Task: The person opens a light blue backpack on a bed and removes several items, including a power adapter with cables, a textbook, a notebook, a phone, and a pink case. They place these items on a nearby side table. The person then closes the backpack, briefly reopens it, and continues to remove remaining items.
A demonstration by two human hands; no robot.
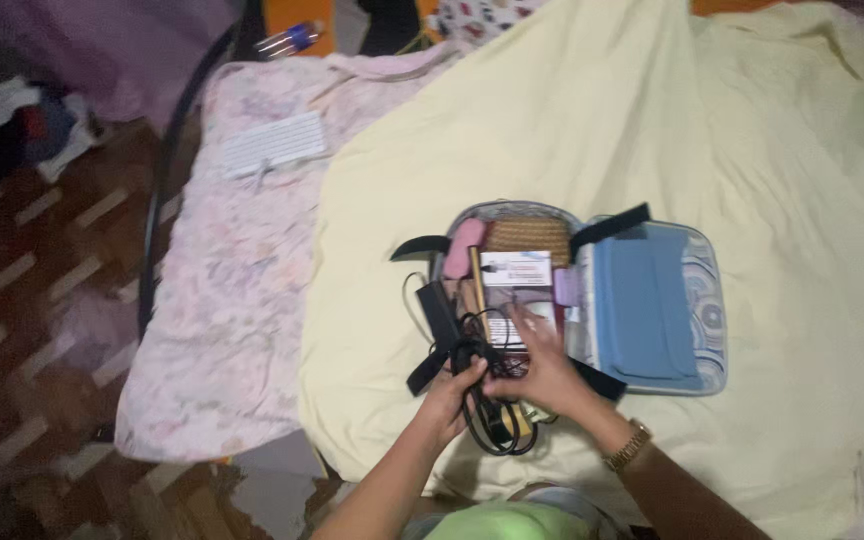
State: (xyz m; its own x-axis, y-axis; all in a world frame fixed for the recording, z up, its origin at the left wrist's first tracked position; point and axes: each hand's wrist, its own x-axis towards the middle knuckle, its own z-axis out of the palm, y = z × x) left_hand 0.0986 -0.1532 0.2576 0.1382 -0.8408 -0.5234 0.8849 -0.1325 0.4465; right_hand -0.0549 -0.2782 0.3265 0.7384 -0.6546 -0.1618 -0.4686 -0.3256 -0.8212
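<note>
An open zip case (704,300) with a blue inner lining lies on a pale yellow sheet (572,130). Inside it sit a pink item (466,243), a woven tan object (529,238), a white card or box (517,268) and a gold-coloured bar (476,285). My left hand (449,400) holds a bundle of black cable (480,385) at the case's near left corner. My right hand (542,370), with a gold watch (629,446) on the wrist, rests on the same bundle and the case's contents. Black straps (607,227) stick out from the case.
A floral pink blanket (232,300) lies left of the sheet, with a white keyboard (274,145) on it. A dark hoop or tube (157,200) runs along its left edge. Patterned dark floor (22,330) is at the left, and a bottle (290,40) lies at the top.
</note>
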